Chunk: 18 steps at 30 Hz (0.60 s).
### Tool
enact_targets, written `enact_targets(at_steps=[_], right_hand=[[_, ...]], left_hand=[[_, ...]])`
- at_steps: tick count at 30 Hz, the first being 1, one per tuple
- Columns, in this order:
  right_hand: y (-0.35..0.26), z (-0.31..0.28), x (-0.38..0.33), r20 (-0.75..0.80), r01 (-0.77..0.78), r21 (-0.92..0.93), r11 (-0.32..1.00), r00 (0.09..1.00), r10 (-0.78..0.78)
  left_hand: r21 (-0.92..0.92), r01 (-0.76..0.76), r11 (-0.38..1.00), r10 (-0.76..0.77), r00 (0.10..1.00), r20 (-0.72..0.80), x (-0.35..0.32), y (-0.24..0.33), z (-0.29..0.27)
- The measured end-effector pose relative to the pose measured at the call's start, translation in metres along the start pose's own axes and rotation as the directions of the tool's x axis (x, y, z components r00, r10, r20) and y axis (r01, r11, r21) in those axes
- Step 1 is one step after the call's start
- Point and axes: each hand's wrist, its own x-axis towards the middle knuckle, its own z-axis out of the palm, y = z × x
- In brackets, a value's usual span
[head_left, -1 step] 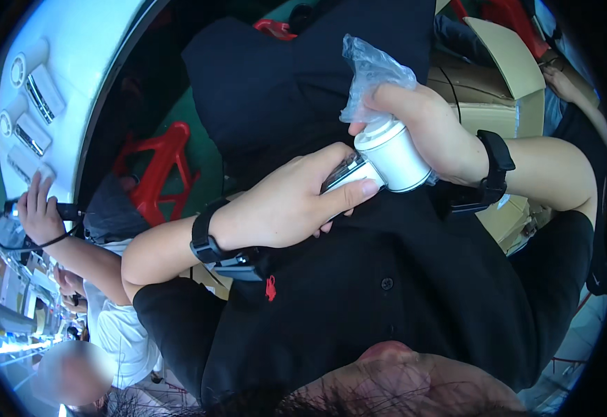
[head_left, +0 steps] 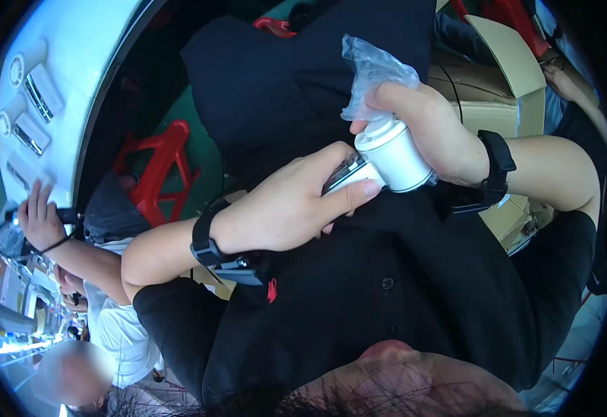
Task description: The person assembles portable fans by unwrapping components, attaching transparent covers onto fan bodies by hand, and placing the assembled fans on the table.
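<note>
A white spotlight, a cylinder joined to a slim rectangular box (head_left: 395,158), is held between my two hands above my dark lap. My left hand (head_left: 289,198) is closed round the box part, its thumb lying along the top near the cylinder. My right hand (head_left: 421,118) curls over the cylinder's far side and end. Its fingers also pinch a crumpled clear plastic bag (head_left: 373,66), which sticks up past the cylinder. The fingertips of my right hand are partly hidden behind the bag and lamp.
Similar white lamps (head_left: 39,94) lie on a white table (head_left: 102,28) at the left. A co-worker's hand (head_left: 39,219) is by its edge, near a dark tool. A red stool (head_left: 161,170) stands below. An opened cardboard box (head_left: 505,62) is at the right.
The co-worker's hand at the left has shifted slightly downward, away from the lamps on the table. My hands and the spotlight have hardly moved.
</note>
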Motion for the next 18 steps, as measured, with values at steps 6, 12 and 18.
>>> enact_targets(at_steps=[6,12,18], right_hand=[[0.013,0.002,-0.001,0.015,0.252,-0.205,0.946,0.967,-0.255],[0.025,0.0,0.013,0.011,0.287,-0.207,0.935,0.957,-0.292],[-0.018,-0.017,0.025,0.358,0.745,-0.338,0.575,0.667,-0.653]], left_hand=[[-0.027,0.016,1.0,-0.017,0.999,-0.043,-0.007,-0.001,0.009],[-0.012,0.064,0.998,-0.064,0.996,-0.061,-0.003,-0.004,0.005],[-0.61,0.026,0.792,0.197,0.935,0.295,0.016,-0.028,-0.03]])
